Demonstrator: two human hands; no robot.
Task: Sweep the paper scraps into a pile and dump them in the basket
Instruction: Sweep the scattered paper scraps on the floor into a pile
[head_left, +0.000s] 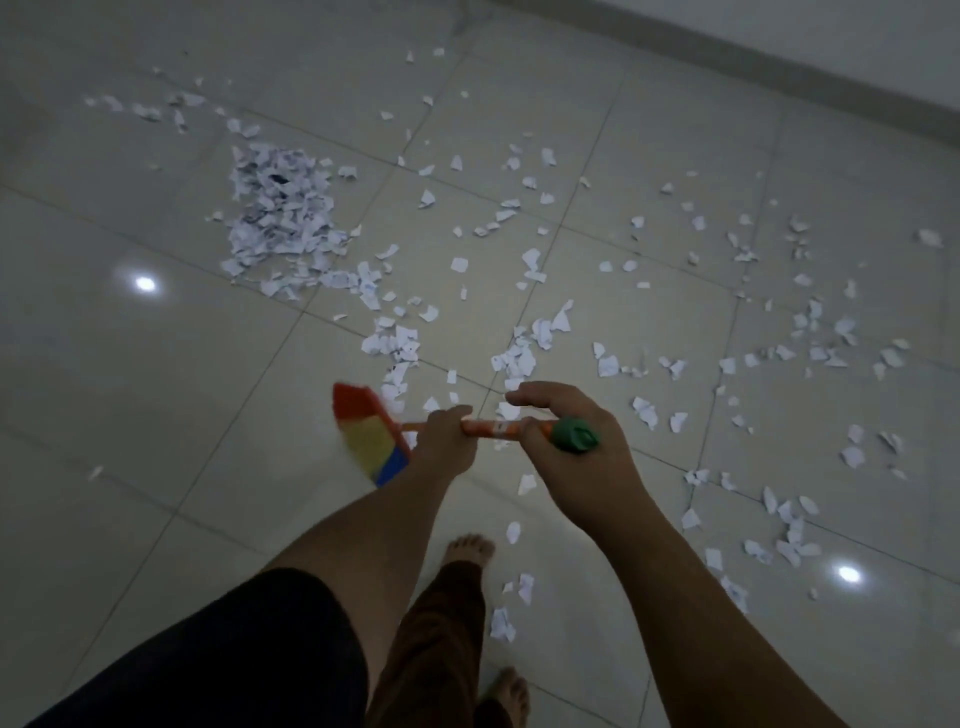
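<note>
Tiled floor (156, 415), dim. Pile of paper scraps (280, 218) heaped on it; loose scraps (810, 322) strewn R of and below pile. Broom (371, 436) below pile: L hand (447, 441) grips handle low, R hand (576, 467) grips top by green cap (574, 436).

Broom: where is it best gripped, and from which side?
On the orange handle, at two spaced spots: right hand by the green cap, left hand lower, nearer the bristle head. Come from the near side, since the thin shaft slants away toward the floor.
</note>
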